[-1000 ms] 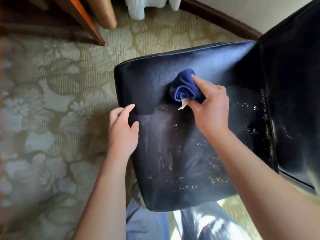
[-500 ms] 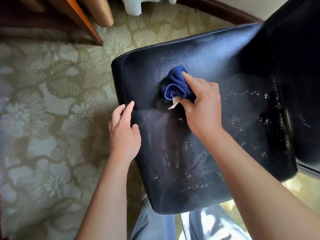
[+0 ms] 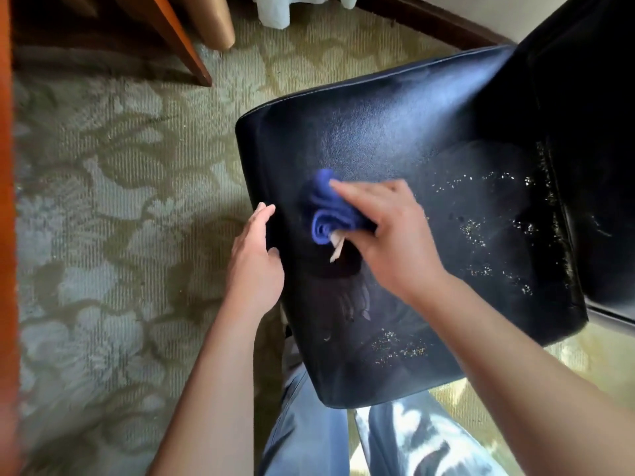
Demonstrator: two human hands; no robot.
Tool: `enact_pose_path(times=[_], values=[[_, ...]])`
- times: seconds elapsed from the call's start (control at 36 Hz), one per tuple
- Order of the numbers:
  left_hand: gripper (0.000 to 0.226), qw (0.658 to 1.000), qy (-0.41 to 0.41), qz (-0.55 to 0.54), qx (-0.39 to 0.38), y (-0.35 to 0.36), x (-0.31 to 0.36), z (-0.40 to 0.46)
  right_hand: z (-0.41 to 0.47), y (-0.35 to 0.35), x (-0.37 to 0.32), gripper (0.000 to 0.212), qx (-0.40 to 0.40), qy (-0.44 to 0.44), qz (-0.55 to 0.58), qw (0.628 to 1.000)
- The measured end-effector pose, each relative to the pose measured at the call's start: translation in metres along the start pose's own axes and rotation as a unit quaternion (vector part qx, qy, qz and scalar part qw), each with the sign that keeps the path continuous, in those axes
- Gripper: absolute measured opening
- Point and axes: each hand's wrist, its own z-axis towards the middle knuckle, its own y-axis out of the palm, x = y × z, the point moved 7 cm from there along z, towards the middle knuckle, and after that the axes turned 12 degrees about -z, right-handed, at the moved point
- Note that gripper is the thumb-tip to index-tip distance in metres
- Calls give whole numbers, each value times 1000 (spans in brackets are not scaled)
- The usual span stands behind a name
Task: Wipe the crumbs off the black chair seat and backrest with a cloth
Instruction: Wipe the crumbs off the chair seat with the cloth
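- Far left: orange-brown wooden edge (image 3: 6, 235) runs down the frame border; patterned green-grey carpet (image 3: 103, 218) fills the floor.
- Top left: angled wooden furniture leg (image 3: 178, 46) and a tan upholstered piece (image 3: 213, 22) stand on the carpet; something white (image 3: 275, 8) sits behind them at the top edge.
- Left hand (image 3: 256, 255): fingers loosely extended, not gripping anything, palm resting against the left edge of the black chair seat (image 3: 395, 139).
- Blue cloth (image 3: 326, 211): bunched into a roll, pressed on the seat's left part, just beside the left hand; a pale tag hangs off its lower end.
- Right hand (image 3: 388, 235): closed over the cloth, fingers on top, holding it down on the seat. Slight motion blur.
- Crumbs (image 3: 481, 231): scattered over the right half of the seat, another patch (image 3: 398, 345) near the front edge, and a dense line along the crease at the backrest (image 3: 591, 132).
- Backrest is at the far right, dark, detail hard to read.
- Bottom: person's light-blue trouser legs (image 3: 309, 434) below the seat's front edge.
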Motion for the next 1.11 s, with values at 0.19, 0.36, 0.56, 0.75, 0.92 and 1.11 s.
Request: enact_pose_path(times=[0.19,0.36,0.56,0.75,0.92,1.11], values=[[73,999,-37,-4,-17,-3,-9,2,23,19,3,59,14,31,-46,998],[70,999,-51,-1,-2,-6,-8,1,-30,42,-23,57,-120,-75,-61,988],[61,997,26,68,34,4,25,-1,-24,-15,33,52,-4,55,39,998],[54,993,45,105,34,34,48,-1,9,-58,120,53,119,189,-16,975],[58,989,44,130,54,35,50,3,-11,-25,104,57,11,135,-30,990],[57,987,9,149,66,38,58,7,-56,-7,68,52,-127,2,22,992]])
